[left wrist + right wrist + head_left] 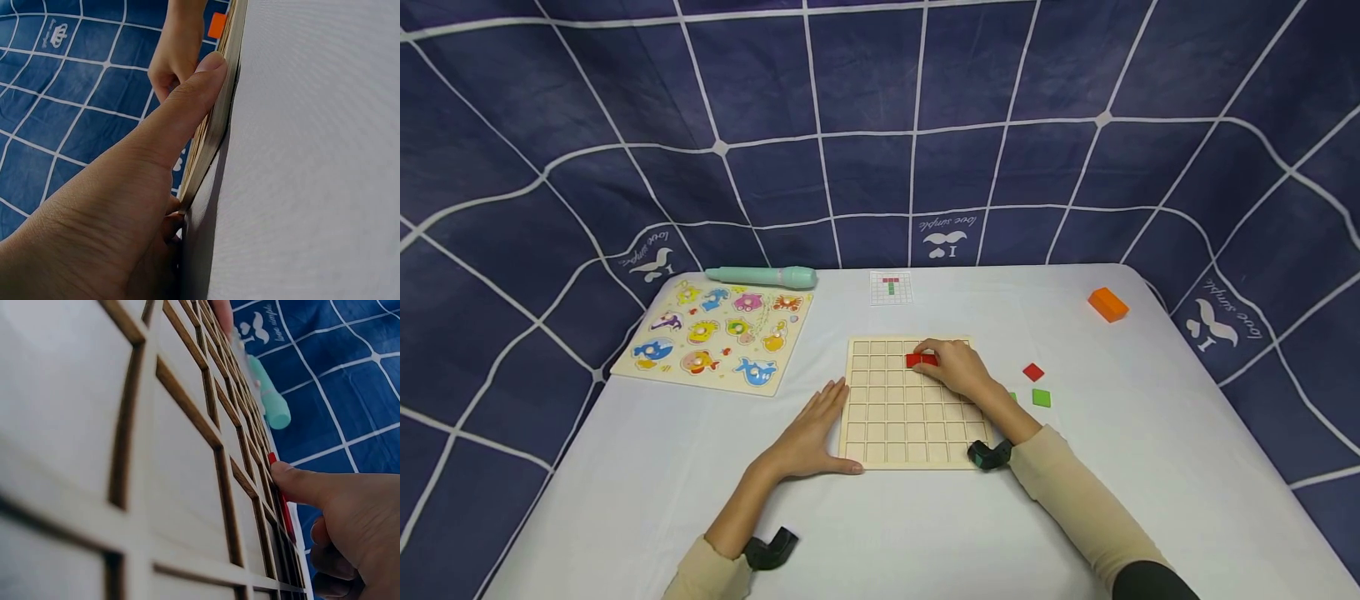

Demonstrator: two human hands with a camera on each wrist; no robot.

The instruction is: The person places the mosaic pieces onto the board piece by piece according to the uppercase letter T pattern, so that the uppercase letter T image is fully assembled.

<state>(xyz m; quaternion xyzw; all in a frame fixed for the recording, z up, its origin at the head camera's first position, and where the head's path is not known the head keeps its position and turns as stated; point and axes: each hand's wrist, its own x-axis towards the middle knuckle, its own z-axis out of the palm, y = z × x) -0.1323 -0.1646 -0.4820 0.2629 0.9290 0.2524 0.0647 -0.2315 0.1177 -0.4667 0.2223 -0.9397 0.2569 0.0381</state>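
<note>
The right hand (957, 367) pinches a red tile (913, 360) between thumb and finger over the upper part of the wooden grid board (895, 432), mid-frame; the left hand (807, 440), spread, touches its lower-left corner. The tile looks light, stiff and slick, probably best held by opposite edges.

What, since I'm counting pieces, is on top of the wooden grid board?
The wooden grid board has red pieces near its far edge, held by the right hand. Any part of the board directly beneath that hand is covered and can't be seen.
</note>
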